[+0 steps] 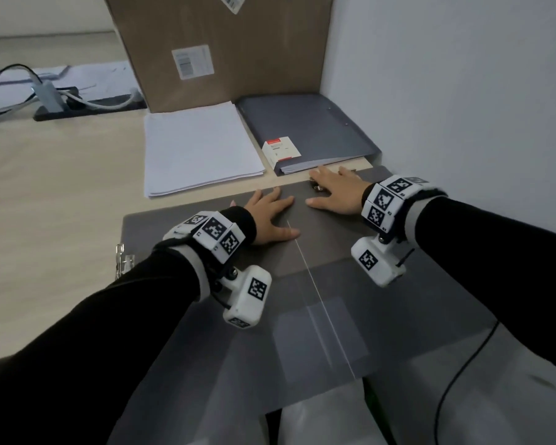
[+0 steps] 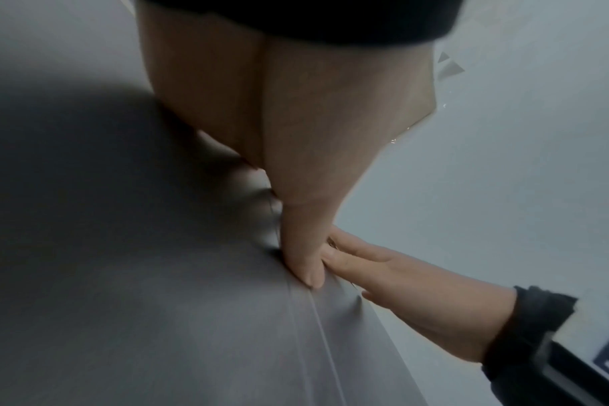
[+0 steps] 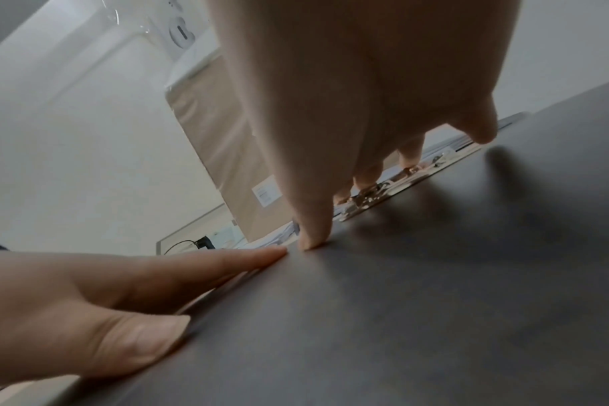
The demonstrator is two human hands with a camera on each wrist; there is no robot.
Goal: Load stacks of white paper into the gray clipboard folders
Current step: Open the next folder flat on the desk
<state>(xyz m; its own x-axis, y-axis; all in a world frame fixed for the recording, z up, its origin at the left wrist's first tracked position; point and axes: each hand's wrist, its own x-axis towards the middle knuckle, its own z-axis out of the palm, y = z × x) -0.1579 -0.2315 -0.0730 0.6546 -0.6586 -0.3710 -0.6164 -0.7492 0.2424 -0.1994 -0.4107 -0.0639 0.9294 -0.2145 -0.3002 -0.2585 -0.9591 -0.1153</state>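
The gray clipboard folder (image 1: 225, 284) lies open and flat on the bench (image 1: 52, 194), directly in front of the person, with its near part hanging over the bench edge. The left hand (image 1: 270, 216) rests flat on its left half, fingers (image 2: 304, 258) straight and spread, holding nothing. The right hand (image 1: 334, 191) lies flat on the right half, near the far edge; its fingers (image 3: 317, 219) are also straight and grip nothing. The two hands almost meet at the middle crease. Behind the folder a stack of white paper (image 1: 199, 146) lies on the bench, beside a second, closed gray folder (image 1: 305, 130). A cardboard box (image 1: 219, 46) stands behind them.
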